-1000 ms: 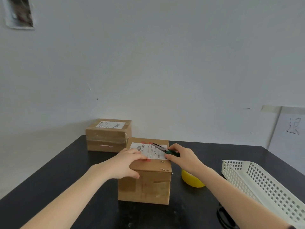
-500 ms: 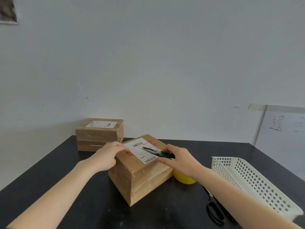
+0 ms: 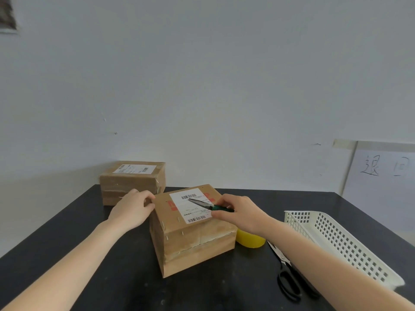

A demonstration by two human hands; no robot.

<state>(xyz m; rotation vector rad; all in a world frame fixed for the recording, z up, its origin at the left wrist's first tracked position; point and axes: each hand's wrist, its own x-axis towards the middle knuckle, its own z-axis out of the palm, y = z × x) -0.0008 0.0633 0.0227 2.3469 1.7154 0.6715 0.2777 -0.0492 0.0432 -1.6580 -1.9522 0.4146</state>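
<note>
1. The cardboard box (image 3: 195, 243) stands near the middle of the black table (image 3: 89, 254), turned so one corner faces the person. Its top is closed, with small staples along the near edges.
2. A white label (image 3: 190, 206) with barcodes is stuck across the top of it.
3. The left hand (image 3: 132, 209) is at the box's far left corner. Its grip is closed on the cardboard, with the fingers curled over the top edge and the thumb against the side.
4. The right hand (image 3: 242, 213) hovers over the right side of the top, its grip tight around a green-handled tool (image 3: 221, 208).
5. The tool's grey metal tip reaches out over the label, pointing away and to the left. I cannot tell whether it touches the paper.
6. A second box (image 3: 132, 185), also labelled, sits behind by the wall, just beyond the left hand.
7. A yellow roll (image 3: 250, 241) peeks out right beside the near box, under the right wrist.
8. Black-handled scissors (image 3: 287, 272) lie flat between the roll and a white basket (image 3: 336, 239) at the table's right edge.
</note>
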